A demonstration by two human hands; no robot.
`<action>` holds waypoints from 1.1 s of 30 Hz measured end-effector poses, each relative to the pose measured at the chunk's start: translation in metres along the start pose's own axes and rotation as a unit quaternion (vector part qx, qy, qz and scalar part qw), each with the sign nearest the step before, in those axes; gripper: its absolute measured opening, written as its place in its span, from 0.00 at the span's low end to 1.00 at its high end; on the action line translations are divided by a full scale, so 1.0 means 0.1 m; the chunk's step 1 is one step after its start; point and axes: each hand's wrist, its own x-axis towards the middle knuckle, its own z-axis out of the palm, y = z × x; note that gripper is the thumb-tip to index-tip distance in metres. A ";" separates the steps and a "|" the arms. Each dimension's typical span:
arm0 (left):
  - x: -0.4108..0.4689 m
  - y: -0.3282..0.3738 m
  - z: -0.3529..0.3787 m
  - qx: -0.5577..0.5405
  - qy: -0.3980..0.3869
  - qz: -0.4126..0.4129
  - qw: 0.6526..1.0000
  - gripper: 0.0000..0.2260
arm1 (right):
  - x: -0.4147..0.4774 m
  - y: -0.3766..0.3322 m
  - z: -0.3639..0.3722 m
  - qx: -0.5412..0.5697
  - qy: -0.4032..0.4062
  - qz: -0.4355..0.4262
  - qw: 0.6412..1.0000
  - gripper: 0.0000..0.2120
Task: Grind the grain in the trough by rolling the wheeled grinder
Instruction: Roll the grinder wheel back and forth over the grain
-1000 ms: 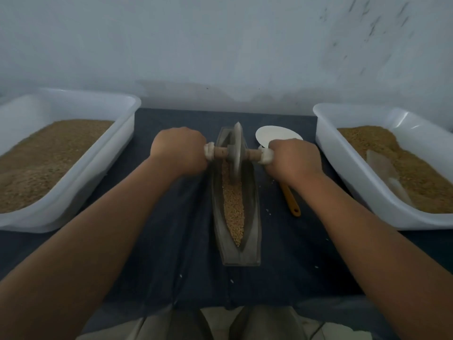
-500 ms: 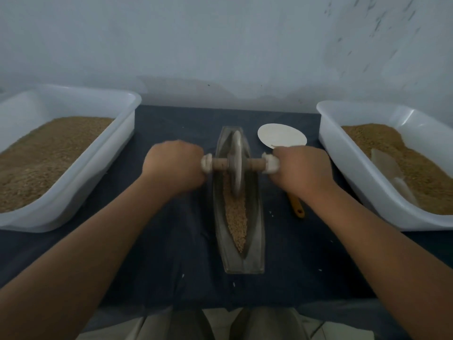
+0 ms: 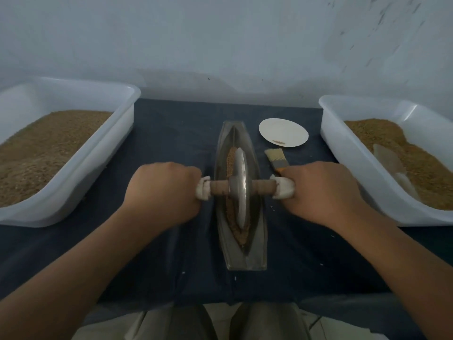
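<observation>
Trough lies lengthwise straight ahead on the table, grain along its bed, and the grinder stands mid-length across it, left hand and right hand each gripping one end (equally near), so rolling runs fore-and-aft.

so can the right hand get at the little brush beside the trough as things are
Probably yes: the pale-bristled brush with the orange handle lies just ahead of the right hand, nothing between them. But that hand grips the wheeled grinder's white handle end and must let go first.
</observation>
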 end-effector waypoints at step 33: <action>0.50 -0.06 0.08 -0.019 -0.026 0.008 0.999 0.13 | 0.30 0.05 0.29 0.022 0.019 0.063 0.998 0.20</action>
